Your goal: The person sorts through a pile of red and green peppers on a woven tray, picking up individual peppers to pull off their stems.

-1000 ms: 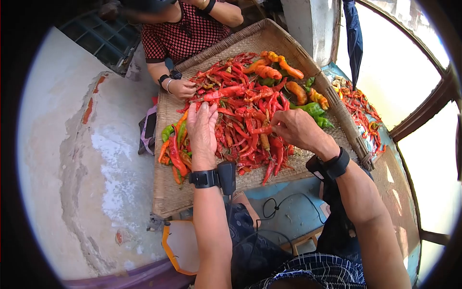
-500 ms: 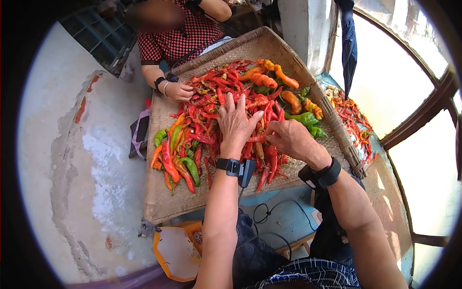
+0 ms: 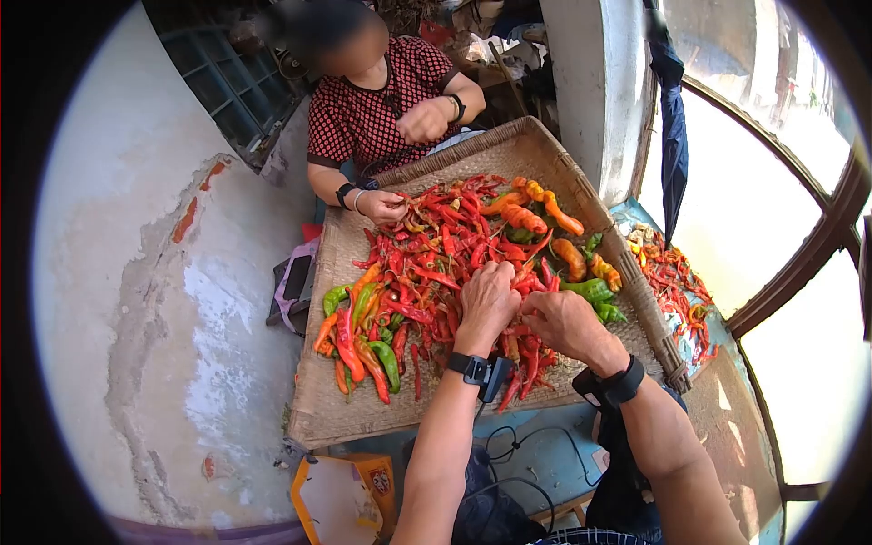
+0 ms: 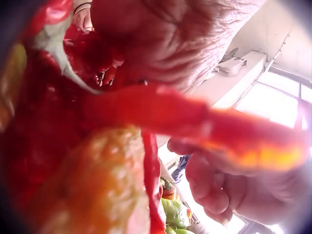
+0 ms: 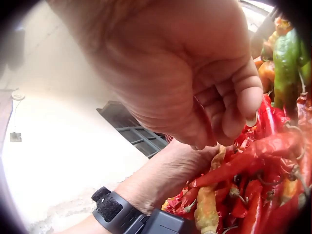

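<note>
Red chili peppers [image 3: 436, 263] lie heaped in a woven tray [image 3: 318, 422]. On the right side of the heap, my left hand [image 3: 489, 307] reaches in with its knuckles bent; its fingertips are hidden, and I cannot tell what they grip. Close beside it, my right hand [image 3: 568, 322] is curled, and in the right wrist view a red sliver of chili pepper [image 5: 204, 118] shows inside its fingers. A long red chili pepper [image 4: 146, 109] crosses the left wrist view under my left palm, in front of my right hand's curled fingers.
Green and orange peppers [image 3: 359, 341] lie at the tray's left, wrinkled orange ones [image 3: 523, 219] and green ones [image 3: 595, 291] at its right. Across the tray sits another person [image 3: 368, 127], one hand at the chilies. More chilies [image 3: 677, 282] lie beyond the tray's right edge.
My left hand has moved right, from the heap's left side to beside my right hand, and its spread fingers have bent. The other person's raised hand has come down. The head view has tilted up.
</note>
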{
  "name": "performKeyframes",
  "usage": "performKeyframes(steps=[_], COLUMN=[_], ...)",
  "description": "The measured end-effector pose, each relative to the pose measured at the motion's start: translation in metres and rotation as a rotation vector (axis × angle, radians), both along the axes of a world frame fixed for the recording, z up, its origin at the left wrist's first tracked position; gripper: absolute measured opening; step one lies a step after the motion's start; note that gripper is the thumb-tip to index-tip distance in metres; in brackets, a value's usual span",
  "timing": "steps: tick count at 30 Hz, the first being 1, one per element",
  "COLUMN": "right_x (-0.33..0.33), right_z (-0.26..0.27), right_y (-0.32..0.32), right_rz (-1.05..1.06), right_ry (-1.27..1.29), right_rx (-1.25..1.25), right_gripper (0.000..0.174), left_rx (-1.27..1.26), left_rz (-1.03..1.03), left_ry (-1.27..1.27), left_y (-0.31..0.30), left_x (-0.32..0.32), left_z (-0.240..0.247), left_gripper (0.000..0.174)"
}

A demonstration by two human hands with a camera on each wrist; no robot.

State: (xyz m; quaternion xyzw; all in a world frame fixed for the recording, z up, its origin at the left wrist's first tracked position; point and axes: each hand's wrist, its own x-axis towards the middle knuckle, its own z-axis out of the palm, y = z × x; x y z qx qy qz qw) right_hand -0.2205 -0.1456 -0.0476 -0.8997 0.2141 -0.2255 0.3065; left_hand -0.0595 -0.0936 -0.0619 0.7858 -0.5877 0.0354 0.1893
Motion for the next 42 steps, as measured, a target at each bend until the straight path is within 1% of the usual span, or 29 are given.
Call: performKeyframes(steps=[3, 4, 7, 8, 10, 12, 15, 18, 19, 20, 21, 22, 24, 25, 26, 28, 30, 31, 33, 34, 36, 38, 41, 42], right_x=[0.000, 0.000, 0.001, 0.002, 0.004, 0.007, 0.010, 0.013, 0.014, 0.014, 0.014, 0.016, 0.020, 0.023, 0.023, 0.018, 0.019, 0.020, 0.021, 0.022, 0.027, 0.026, 0.023, 0.023], right_z=[0.000, -0.002, -0.006, -0.006, -0.007, -0.012, -0.014, -0.001, 0.003, 0.005, 0.004, 0.005, 0.006, 0.006, 0.006, 0.027, 0.025, 0.025, 0.023, 0.021, 0.019, 0.019, 0.022, 0.024], right_y=[0.004, 0.003, 0.004, 0.004, 0.007, 0.011, 0.016, 0.024, 0.027, 0.029, 0.031, 0.032, 0.033, 0.031, 0.030, 0.034, 0.031, 0.030, 0.027, 0.025, 0.024, 0.024, 0.020, 0.017], right_rz=[-0.018, -0.016, -0.007, 0.000, -0.007, -0.013, -0.009, -0.014, -0.013, -0.013, -0.009, -0.013, -0.012, 0.023, 0.024, 0.024, 0.047, 0.032, 0.013, -0.007, -0.020, -0.056, -0.068, -0.068], right_ry=[0.028, 0.023, 0.028, 0.044, 0.063, 0.086, 0.069, 0.024, 0.006, -0.010, -0.055, -0.053, -0.352, -0.423, -0.423, -0.515, -0.541, -0.565, -0.585, -0.593, -0.601, -0.657, -0.661, -0.655], right_rx=[0.006, 0.007, 0.006, 0.005, -0.020, -0.040, -0.065, -0.032, -0.034, -0.035, -0.015, -0.017, 0.247, 0.353, 0.354, 0.911, 0.953, 0.985, 1.017, 1.020, 1.027, 0.965, 1.011, 1.014], right_gripper=[0.014, 0.014, 0.014, 0.015, 0.015, 0.015, 0.016, 0.016, 0.016, 0.016, 0.021, 0.021, 0.028, 0.031, 0.031, 0.034, 0.035, 0.033, 0.031, 0.029, 0.028, 0.027, 0.026, 0.026], left_rx=[-0.096, -0.094, -0.051, -0.054, -0.168, -0.140, -0.280, -0.324, -0.318, -0.255, -0.198, -0.199, -0.226, -0.226, -0.271, -0.309, -0.247, -0.246, -0.188, -0.188, -0.196, -0.174, -0.229, -0.172], left_rz=[0.014, 0.017, 0.076, 0.076, 0.044, 0.076, 0.116, 0.052, 0.046, 0.088, 0.130, 0.126, 0.070, 0.070, 0.060, 0.047, 0.033, 0.032, -0.038, -0.036, -0.155, -0.133, -0.140, -0.125], left_ry=[0.040, 0.035, 0.144, 0.137, 0.115, 0.117, 0.012, 0.077, 0.081, 0.155, 0.227, 0.230, 0.134, 0.134, 0.109, 0.081, 0.209, 0.212, 0.351, 0.354, 0.386, 0.347, 0.391, 0.381], left_y=[0.022, 0.030, 0.054, 0.061, 0.072, 0.081, 0.085, 0.084, 0.083, 0.081, 0.079, 0.078, 0.076, 0.075, 0.074, 0.074, 0.075, 0.074, 0.072, 0.071, 0.066, 0.064, 0.057, 0.058], left_x=[0.007, 0.009, 0.016, 0.019, 0.023, 0.024, 0.017, 0.004, -0.003, -0.011, -0.017, -0.021, -0.027, -0.027, -0.025, -0.024, -0.024, -0.025, -0.029, -0.030, -0.031, -0.030, -0.027, -0.026], left_z=[0.009, 0.014, 0.027, 0.025, 0.024, 0.025, 0.031, 0.050, 0.059, 0.068, 0.074, 0.076, 0.077, 0.075, 0.072, 0.070, 0.070, 0.070, 0.072, 0.070, 0.068, 0.063, 0.061, 0.065], left_gripper=[0.021, 0.021, 0.022, 0.022, 0.024, 0.026, 0.024, 0.020, 0.020, 0.019, 0.018, 0.018, 0.017, 0.017, 0.018, 0.019, 0.019, 0.019, 0.016, 0.016, 0.018, 0.019, 0.019, 0.019])
